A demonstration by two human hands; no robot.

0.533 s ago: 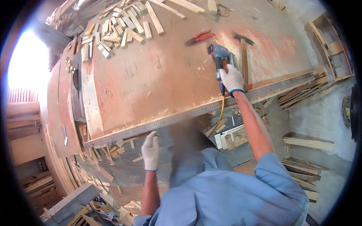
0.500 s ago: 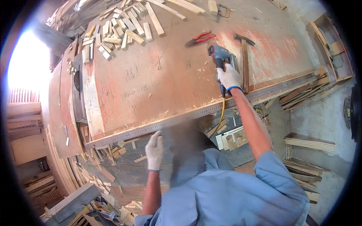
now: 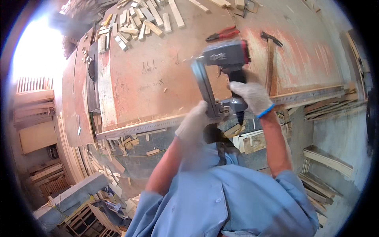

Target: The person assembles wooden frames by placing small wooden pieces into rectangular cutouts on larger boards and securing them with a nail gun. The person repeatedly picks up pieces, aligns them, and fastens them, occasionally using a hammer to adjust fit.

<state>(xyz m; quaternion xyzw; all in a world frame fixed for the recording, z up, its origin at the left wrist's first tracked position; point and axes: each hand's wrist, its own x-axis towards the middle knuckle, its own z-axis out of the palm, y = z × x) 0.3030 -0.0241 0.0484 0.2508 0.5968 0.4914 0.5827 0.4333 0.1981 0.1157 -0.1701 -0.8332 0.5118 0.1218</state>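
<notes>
A grey and black nail gun (image 3: 226,55) with a red end cap is lifted above the near side of the workbench. My right hand (image 3: 252,96), in a white glove with a blue cuff, is closed around its handle. My left hand (image 3: 193,122), also gloved and somewhat blurred, is at the lower end of the gun's long metal magazine (image 3: 205,87). Its fingers are together against the magazine's side; how they curl behind it is hidden. Behind the gun lie red-handled pliers (image 3: 223,34), and to the right a wooden-handled hammer (image 3: 270,59).
A long metal ruler (image 3: 146,127) runs along the front edge of the workbench (image 3: 134,94). Several short wood pieces (image 3: 154,27) are heaped at the back left, near a saw blade (image 3: 91,69) in a slot. A clamp (image 3: 250,7) lies at the back. Offcuts (image 3: 250,140) are under the bench.
My right hand has raised the nail gun off the bench and turned it, bringing it nearer. My left hand has moved up and right to its magazine. The view has shifted slightly.
</notes>
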